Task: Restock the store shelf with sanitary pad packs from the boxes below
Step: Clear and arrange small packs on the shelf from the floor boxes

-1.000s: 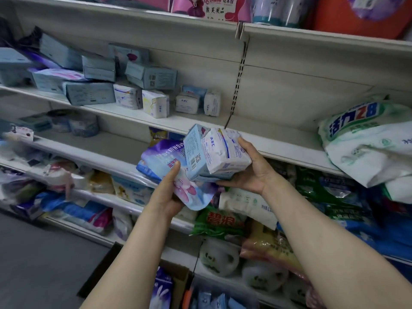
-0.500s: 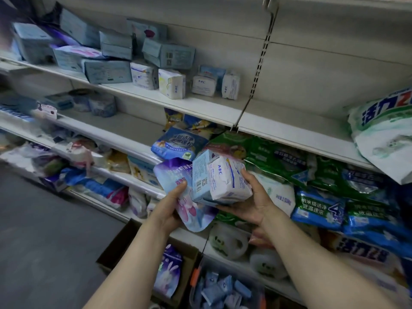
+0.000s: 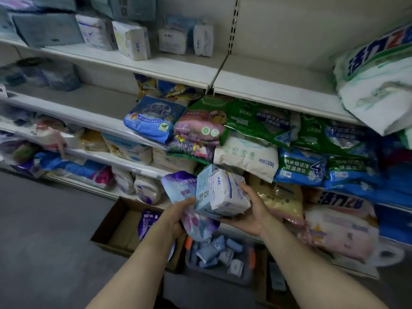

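Cream-white metal store shelving (image 3: pixel 182 70) fills the view in tiers above a grey floor (image 3: pixel 44 230). The upper shelf carries small white and pale-blue wrapped pad packs (image 3: pixel 131 39) at its left, with bare shelf board to their right up to a big white and green detergent bag (image 3: pixel 376 85) at the far right. The tier below is crowded with blue, green and white plastic bags of washing powder (image 3: pixel 247 130).

On the floor below stand an open brown cardboard box (image 3: pixel 116 226) holding a purple pack, and beside it a grey plastic bin (image 3: pixel 220 257) of small pale-blue packets.

In front of the lower shelves, above the boxes, the left hand (image 3: pixel 176 217) grips a soft purple and pink foil pad pack (image 3: pixel 189 201), thumb curled over its front. Just right of it and touching, the right hand (image 3: pixel 252 210) cradles a stack of two pale-blue and white wrapped pad packs marked ABC (image 3: pixel 220 192), palm beneath, the fingers (image 3: pixel 245 186) curled up round the right side.
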Demonstrator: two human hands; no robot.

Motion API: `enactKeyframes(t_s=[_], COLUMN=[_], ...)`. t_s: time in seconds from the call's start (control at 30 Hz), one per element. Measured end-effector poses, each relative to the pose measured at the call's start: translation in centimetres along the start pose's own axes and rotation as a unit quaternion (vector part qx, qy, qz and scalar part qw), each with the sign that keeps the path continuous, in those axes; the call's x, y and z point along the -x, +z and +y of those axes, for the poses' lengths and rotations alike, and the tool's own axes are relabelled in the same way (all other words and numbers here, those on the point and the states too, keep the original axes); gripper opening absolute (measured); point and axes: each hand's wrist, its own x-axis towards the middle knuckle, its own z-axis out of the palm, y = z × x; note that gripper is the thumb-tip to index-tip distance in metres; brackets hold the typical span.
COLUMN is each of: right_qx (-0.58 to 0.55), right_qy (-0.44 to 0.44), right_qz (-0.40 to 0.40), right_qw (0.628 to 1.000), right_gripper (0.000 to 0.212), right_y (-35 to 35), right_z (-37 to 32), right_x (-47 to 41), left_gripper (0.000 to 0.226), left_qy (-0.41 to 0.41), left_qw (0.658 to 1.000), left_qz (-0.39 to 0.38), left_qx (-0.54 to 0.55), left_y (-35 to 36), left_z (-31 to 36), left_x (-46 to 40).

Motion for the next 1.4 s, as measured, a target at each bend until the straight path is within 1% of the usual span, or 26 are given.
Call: enactKeyframes(t_s=[0.03, 0.07, 0.13, 0.23, 0.3, 0.37, 0.47, 0.53, 0.6, 0.73, 0.8, 0.9, 0.97, 1.07, 1.13, 1.23, 1.33, 1.37, 1.4], right_qx=[-0.019, -0.043, -0.082, -0.108, -0.120, -0.134, -0.182, -0.201, -0.231, -0.281, -0.301, -0.323, -0.335, -0.346, -0.346, -0.335, -0.326, -0.327, -0.332], right_qy=[0.002, 0.003, 0.003, -0.008, -0.016, -0.024, -0.054, -0.064, -0.078, -0.113, -0.125, -0.144, -0.163, -0.190, -0.204, -0.229, -0.234, -0.234, -0.234], right_qz=[0.016, 0.033, 0.064, 0.102, 0.132, 0.147, 0.187, 0.195, 0.218, 0.242, 0.256, 0.277, 0.279, 0.284, 0.283, 0.297, 0.335, 0.341, 0.341], right_qw=[1.000, 0.999, 0.995, 0.989, 0.984, 0.980, 0.964, 0.958, 0.945, 0.922, 0.910, 0.893, 0.885, 0.874, 0.871, 0.864, 0.853, 0.850, 0.848], right_gripper=[0.060, 0.058, 0.059, 0.067, 0.069, 0.066, 0.060, 0.060, 0.062, 0.055, 0.057, 0.055, 0.053, 0.051, 0.053, 0.061, 0.094, 0.096, 0.091], right_y=[-0.6, -1.3, -2.9, -5.7, -8.0, -9.6, -13.0, -14.2, -16.0, -18.4, -19.5, -21.2, -22.4, -24.8, -26.4, -29.6, -31.6, -31.8, -31.9], right_z=[0.3, 0.7, 1.3, 2.3, 2.9, 3.3, 4.2, 4.8, 5.6, 7.0, 7.6, 8.1, 7.9, 7.2, 6.3, 5.0, 4.7, 4.7, 4.8], right_x=[0.5, 1.1, 2.2, 3.9, 5.4, 7.1, 10.1, 11.6, 13.3, 16.1, 17.4, 19.0, 20.0, 21.9, 23.2, 25.1, 26.4, 26.5, 26.4], left_gripper=[0.038, 0.038, 0.036, 0.037, 0.035, 0.033, 0.033, 0.027, 0.025, 0.017, 0.020, 0.029, 0.029, 0.025, 0.022, 0.014, 0.024, 0.028, 0.030], left_qy=[-0.011, -0.025, -0.050, -0.089, -0.108, -0.121, -0.145, -0.155, -0.171, -0.201, -0.211, -0.230, -0.243, -0.234, -0.224, -0.215, -0.197, -0.201, -0.205], left_qw=[1.000, 0.999, 0.996, 0.989, 0.985, 0.980, 0.966, 0.961, 0.951, 0.933, 0.921, 0.901, 0.894, 0.889, 0.883, 0.885, 0.898, 0.902, 0.902], left_qz=[0.002, 0.005, 0.003, -0.025, -0.043, -0.072, -0.113, -0.132, -0.148, -0.169, -0.180, -0.205, -0.210, -0.226, -0.247, -0.242, -0.227, -0.217, -0.214], left_qx=[-0.014, -0.037, -0.077, -0.118, -0.125, -0.138, -0.179, -0.188, -0.213, -0.246, -0.272, -0.304, -0.311, -0.322, -0.331, -0.335, -0.320, -0.315, -0.314], left_y=[0.3, 0.8, 1.9, 4.2, 6.0, 7.8, 11.6, 13.2, 15.6, 19.3, 21.0, 23.5, 25.5, 28.8, 31.1, 34.1, 35.4, 35.3, 35.1], left_z=[-0.6, -1.1, -2.3, -4.2, -5.6, -6.8, -8.9, -10.0, -11.3, -13.6, -15.0, -16.5, -17.5, -19.1, -20.0, -21.2, -22.4, -22.7, -22.9], left_x=[-0.3, -0.5, -1.1, -1.9, -2.6, -3.1, -3.4, -3.5, -3.4, -3.4, -3.7, -4.0, -4.3, -4.8, -4.8, -4.9, -5.5, -5.7, -5.8])
